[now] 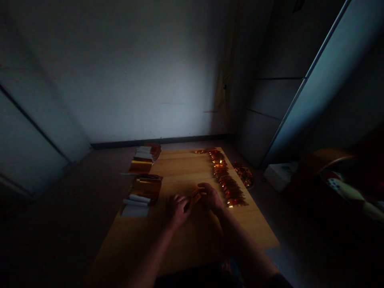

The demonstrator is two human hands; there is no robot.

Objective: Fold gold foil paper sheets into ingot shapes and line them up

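Over the middle of the wooden table [183, 170], my two hands meet on a small amber-coloured piece of film or foil [195, 197]. My left hand [177, 210] has its fingers curled at the piece's left side. From the right, my right hand [210, 197] pinches it with thumb and fingers. Dim light hides the piece's exact shape. To the right of my right hand runs a row of overlapping shiny amber pieces [229, 188]. Left of my left hand lie amber sheets [147, 186] with whitish backing strips [136, 202].
Farther back on the left is another stack of amber and whitish sheets [142, 156], reaching past the table edge. Beside the table's right edge, a container of shiny amber pieces [244, 175] sits lower down. A white box [279, 176] stands on the floor. A pale wall [150, 80] rises behind.
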